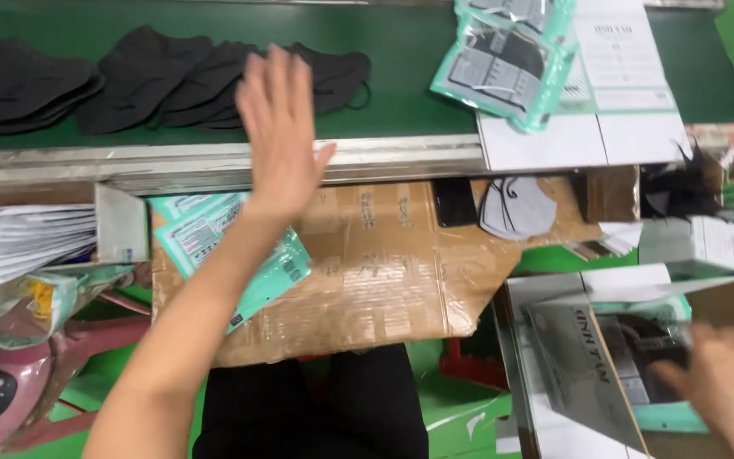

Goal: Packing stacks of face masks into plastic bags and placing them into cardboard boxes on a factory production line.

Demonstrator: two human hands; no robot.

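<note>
My left hand (278,127) hovers flat and empty over the belt's near edge by the black masks (155,76), while my right hand (724,387), blurred, touches a packet (639,374) in the box (724,314).

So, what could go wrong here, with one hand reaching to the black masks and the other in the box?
The left hand reaches over the metal rail towards the black masks; it might knock the overlapping pile apart. The right hand presses packets in the cardboard box unwatched; they could crumple.
</note>
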